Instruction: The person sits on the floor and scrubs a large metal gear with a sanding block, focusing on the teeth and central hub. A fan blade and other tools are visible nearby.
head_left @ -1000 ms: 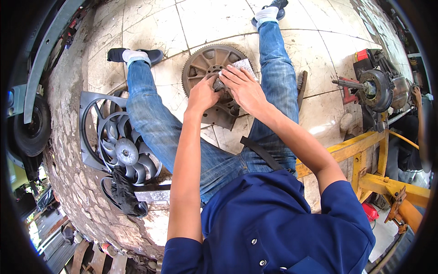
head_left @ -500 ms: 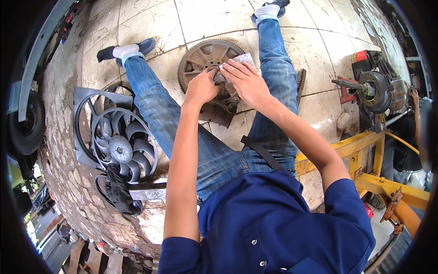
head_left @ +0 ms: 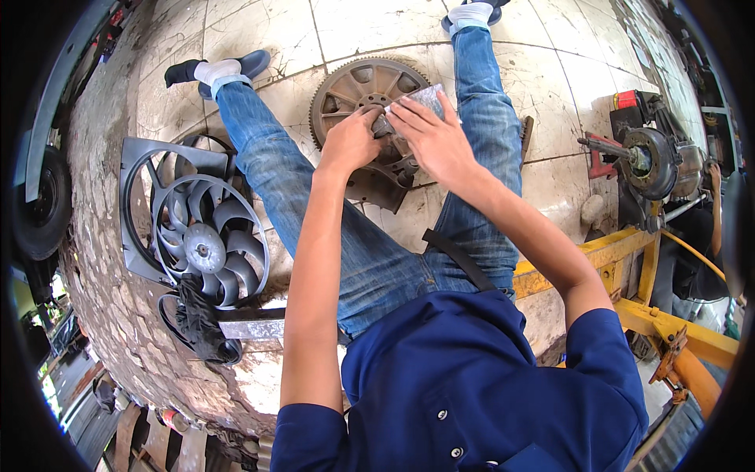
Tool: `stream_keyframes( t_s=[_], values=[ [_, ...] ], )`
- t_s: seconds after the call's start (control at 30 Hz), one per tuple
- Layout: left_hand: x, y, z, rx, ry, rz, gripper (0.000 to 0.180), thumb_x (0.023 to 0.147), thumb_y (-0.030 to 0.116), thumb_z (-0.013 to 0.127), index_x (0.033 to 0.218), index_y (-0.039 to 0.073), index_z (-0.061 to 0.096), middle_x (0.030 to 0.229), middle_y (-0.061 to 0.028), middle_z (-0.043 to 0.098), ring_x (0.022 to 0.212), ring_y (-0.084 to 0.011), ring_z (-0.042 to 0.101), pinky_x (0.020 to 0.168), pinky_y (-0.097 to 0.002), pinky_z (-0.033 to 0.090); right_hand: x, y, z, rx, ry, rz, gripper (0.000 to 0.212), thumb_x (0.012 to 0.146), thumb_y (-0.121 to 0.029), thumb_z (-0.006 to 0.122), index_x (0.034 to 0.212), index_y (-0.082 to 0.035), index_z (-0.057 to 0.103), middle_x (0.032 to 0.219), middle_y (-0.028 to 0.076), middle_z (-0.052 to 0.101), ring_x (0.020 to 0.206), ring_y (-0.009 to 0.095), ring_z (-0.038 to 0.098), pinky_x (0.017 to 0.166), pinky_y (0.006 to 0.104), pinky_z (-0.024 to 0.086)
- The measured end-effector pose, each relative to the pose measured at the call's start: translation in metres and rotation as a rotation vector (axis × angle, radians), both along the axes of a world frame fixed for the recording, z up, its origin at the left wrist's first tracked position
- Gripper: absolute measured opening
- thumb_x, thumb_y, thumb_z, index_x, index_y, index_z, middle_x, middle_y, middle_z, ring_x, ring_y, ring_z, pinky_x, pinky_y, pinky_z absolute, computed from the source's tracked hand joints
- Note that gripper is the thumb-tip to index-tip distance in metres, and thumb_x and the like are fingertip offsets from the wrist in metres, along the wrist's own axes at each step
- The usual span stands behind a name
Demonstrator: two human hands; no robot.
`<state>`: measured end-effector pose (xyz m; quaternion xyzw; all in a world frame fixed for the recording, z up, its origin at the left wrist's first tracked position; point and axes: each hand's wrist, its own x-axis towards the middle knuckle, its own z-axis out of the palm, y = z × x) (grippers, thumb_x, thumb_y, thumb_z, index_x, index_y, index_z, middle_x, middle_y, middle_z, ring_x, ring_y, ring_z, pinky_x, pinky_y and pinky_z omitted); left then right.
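Note:
Between my outstretched legs lies a round toothed flywheel (head_left: 324, 98) on the tiles, brown with rust or dirt. My left hand (head_left: 351, 143) is closed round a small dark metal part (head_left: 382, 126) above the flywheel; its shape is mostly hidden by my fingers. With fingers extended, my right hand (head_left: 432, 140) presses a grey speckled sheet (head_left: 429, 97), like sandpaper, against that part's right side. The sheet's far end sticks out past my fingers. Nearer to me, a dark metal plate (head_left: 377, 191) sits at the flywheel's near edge.
A radiator fan (head_left: 206, 248) in its shroud is at my left, with a black cloth-like bundle (head_left: 200, 315) beside it. A brush (head_left: 526, 140) lies right of my right leg. Farther right are a hub assembly (head_left: 649, 164), a yellow frame (head_left: 668, 322) and another person's arm (head_left: 716, 197).
My right hand and the sheet have shifted slightly to the right, and more of the sheet shows. My left hand keeps its hold. The whole view has moved a little.

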<state>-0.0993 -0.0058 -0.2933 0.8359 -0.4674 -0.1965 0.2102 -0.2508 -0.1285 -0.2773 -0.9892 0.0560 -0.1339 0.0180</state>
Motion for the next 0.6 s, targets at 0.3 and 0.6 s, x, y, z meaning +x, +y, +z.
stream_keyframes(
  t_s=[0.3, 0.6],
  values=[
    [0.003, -0.001, 0.002, -0.014, 0.035, -0.016, 0.058, 0.081, 0.036, 0.077, 0.131, 0.013, 0.061, 0.123, -0.0135, 0.065, 0.111, -0.0340, 0.063, 0.092, -0.0430, 0.051, 0.005, -0.024, 0.000, -0.057, 0.008, -0.003, 0.049, 0.087, -0.015, 0.062, 0.136, -0.015, 0.058, 0.138, -0.002, 0.057, 0.136, 0.016, 0.045, 0.118, 0.0540, 0.024],
    [0.001, -0.003, 0.003, -0.003, 0.053, 0.020, 0.058, 0.081, 0.037, 0.076, 0.132, 0.014, 0.061, 0.125, -0.0135, 0.065, 0.114, -0.0332, 0.062, 0.095, -0.0425, 0.050, 0.007, -0.030, 0.004, 0.008, -0.003, -0.057, 0.045, 0.089, -0.013, 0.058, 0.134, -0.013, 0.059, 0.141, 0.000, 0.056, 0.135, 0.018, 0.047, 0.118, 0.0515, 0.025]
  ],
)
